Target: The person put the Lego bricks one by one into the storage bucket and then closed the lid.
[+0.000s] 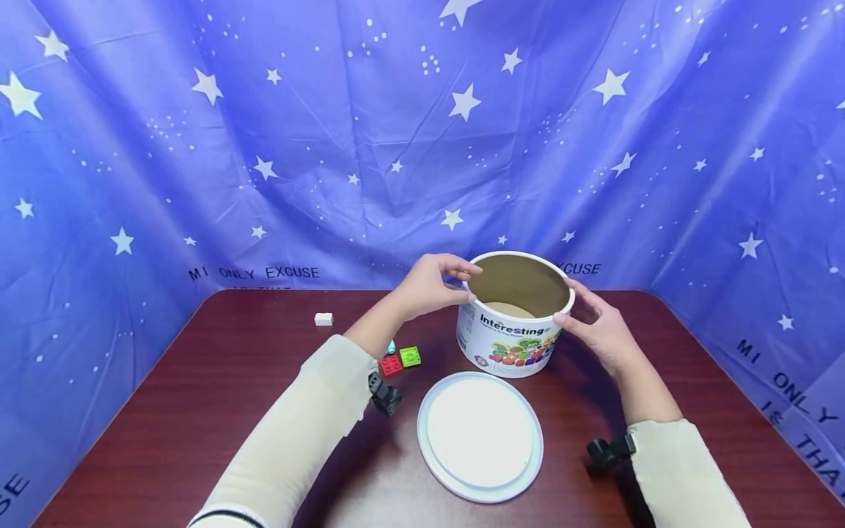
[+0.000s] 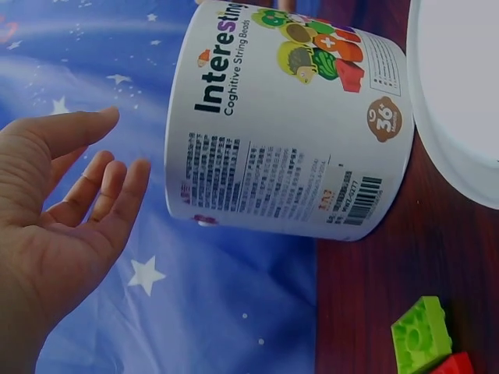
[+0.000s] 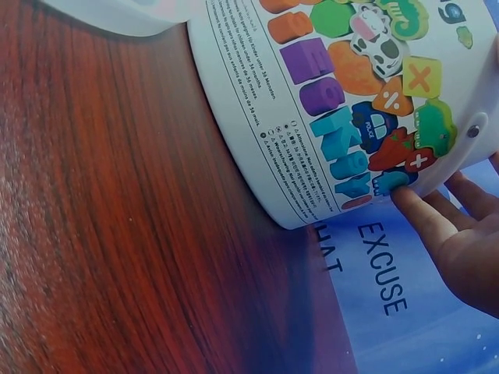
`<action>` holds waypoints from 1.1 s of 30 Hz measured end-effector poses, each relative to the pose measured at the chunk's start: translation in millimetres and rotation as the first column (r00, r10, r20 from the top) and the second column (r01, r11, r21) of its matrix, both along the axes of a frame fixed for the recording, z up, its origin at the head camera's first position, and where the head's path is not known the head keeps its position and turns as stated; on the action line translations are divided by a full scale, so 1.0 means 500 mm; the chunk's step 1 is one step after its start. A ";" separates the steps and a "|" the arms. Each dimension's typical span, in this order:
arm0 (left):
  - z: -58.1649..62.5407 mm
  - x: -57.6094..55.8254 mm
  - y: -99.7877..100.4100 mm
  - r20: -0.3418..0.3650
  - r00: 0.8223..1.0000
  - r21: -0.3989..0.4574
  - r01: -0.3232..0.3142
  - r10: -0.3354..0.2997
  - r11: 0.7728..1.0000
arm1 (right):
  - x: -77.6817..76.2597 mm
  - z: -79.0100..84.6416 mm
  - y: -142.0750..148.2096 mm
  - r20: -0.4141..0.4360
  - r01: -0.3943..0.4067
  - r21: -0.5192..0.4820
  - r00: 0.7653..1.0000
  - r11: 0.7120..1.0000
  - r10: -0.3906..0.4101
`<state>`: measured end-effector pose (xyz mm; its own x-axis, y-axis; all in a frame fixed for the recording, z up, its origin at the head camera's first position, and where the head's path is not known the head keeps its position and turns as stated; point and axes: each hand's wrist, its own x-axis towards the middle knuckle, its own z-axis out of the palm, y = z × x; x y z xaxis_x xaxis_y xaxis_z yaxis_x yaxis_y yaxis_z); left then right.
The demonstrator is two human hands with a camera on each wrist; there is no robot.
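A white round bucket (image 1: pixel 508 345), printed "Interesting" with colourful pictures, stands upright and uncovered toward the back right of the table. Its pale bottom shows inside. My left hand (image 1: pixel 439 286) is at the bucket's left rim; in the left wrist view a gap separates its loosely bent fingers from the wall, and they hold nothing. On the opposite side, my right hand (image 1: pixel 597 330) touches the bucket near the rim, thumb toward the front and fingers farther back. The right wrist view shows the thumb (image 3: pixel 425 214) against the printed side. A round white lid (image 1: pixel 480 436) lies flat in front.
Left of the bucket lie a green block (image 1: pixel 410 356), a red block (image 1: pixel 390 366) and a small teal piece (image 1: pixel 392 347), partly hidden by the left arm. Farther left is a white block (image 1: pixel 323 319). A starry blue curtain (image 1: pixel 396 147) surrounds the dark red table (image 1: pixel 198 411).
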<state>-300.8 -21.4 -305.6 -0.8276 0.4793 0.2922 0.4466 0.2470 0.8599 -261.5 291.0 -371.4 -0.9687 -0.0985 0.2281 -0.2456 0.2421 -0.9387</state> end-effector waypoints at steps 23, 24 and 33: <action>-0.068 0.046 -0.126 -0.040 0.999 0.059 -0.034 0.037 0.998 | -0.002 -0.001 -0.003 0.004 -0.006 -0.035 1.000 0.999 0.006; -0.071 0.048 -0.133 -0.033 0.998 0.061 -0.043 0.046 0.997 | -0.002 -0.001 -0.003 0.004 -0.005 -0.034 1.000 0.999 0.005; -0.100 0.061 -0.194 -0.027 0.995 0.063 -0.090 0.092 0.994 | 0.000 -0.002 -0.001 -0.001 0.007 -0.014 1.000 1.000 -0.007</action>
